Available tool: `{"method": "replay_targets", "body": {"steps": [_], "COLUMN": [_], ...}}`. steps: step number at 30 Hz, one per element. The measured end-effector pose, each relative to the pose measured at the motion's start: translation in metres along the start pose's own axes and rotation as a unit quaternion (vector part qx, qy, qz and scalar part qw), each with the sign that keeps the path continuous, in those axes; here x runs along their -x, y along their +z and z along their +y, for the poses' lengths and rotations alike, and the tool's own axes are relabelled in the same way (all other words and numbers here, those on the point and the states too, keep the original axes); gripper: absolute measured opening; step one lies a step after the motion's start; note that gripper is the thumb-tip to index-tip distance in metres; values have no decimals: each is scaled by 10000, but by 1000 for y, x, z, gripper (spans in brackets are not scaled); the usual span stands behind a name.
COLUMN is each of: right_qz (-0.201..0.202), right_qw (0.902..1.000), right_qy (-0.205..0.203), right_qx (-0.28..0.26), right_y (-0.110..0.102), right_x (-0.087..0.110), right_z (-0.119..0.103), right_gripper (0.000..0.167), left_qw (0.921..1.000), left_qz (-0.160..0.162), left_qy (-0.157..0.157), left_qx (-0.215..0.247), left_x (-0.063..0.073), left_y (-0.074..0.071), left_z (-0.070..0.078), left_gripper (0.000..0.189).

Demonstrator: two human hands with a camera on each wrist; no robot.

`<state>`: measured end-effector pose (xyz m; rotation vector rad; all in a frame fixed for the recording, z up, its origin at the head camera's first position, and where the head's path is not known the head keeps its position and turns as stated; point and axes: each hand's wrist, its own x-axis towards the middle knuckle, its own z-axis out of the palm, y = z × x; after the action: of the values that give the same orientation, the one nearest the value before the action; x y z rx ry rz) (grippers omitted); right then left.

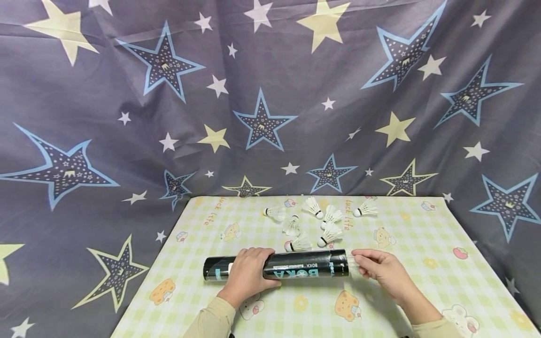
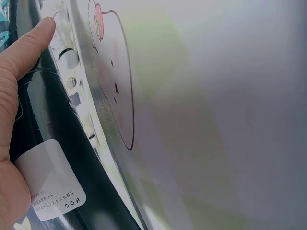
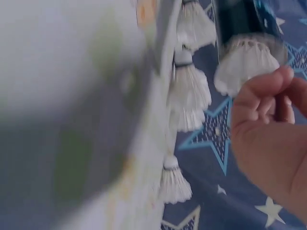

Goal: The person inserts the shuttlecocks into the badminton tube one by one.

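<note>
A black shuttlecock tube [image 1: 304, 266] with blue and white lettering lies sideways above the front half of the table. My left hand [image 1: 249, 272] grips it left of the middle, thumb along the near side. In the left wrist view a white label [image 2: 53, 177] shows on the tube beside the palm. At the tube's right end my right hand [image 1: 386, 272] pinches the feathers of a white shuttlecock [image 3: 247, 62]. Its feathered skirt sticks out of the opening, and the tube hides its cork. Whether the tube touches the tabletop I cannot tell.
Several loose white shuttlecocks [image 1: 331, 234] lie behind the tube, one of them [image 1: 366, 208] apart at the right. The table has a green checked cloth [image 1: 405, 225] with cartoon prints. A dark star-patterned curtain [image 1: 291, 75] hangs behind the table and at its sides.
</note>
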<state>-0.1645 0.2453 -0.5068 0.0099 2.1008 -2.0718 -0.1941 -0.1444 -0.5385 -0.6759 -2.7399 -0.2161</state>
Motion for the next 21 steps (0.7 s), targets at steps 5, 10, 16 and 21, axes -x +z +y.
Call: {"method": "replay_targets", "body": {"steps": [5, 10, 16, 21], "right_qz": [-624, -316, -250, -74], "right_qw": [9959, 9989, 9984, 9972], "right_qy": [-78, -132, -485, -727], "right_qx": [-655, -334, 162, 160], "right_y": [13, 16, 18, 28], "right_x": [2, 6, 10, 9], "right_z": [6, 13, 23, 25], "right_gripper": [12, 18, 44, 46], "left_qw": [10000, 9999, 9998, 9999], "left_qz": [73, 100, 153, 153], "left_qy": [6, -18, -85, -69], "left_qx": [-27, 4, 46, -16], "left_x": [0, 0, -1, -1], "left_y": [1, 0, 0, 1], "left_z": [0, 0, 0, 0], "left_gripper": [91, 91, 90, 91]}}
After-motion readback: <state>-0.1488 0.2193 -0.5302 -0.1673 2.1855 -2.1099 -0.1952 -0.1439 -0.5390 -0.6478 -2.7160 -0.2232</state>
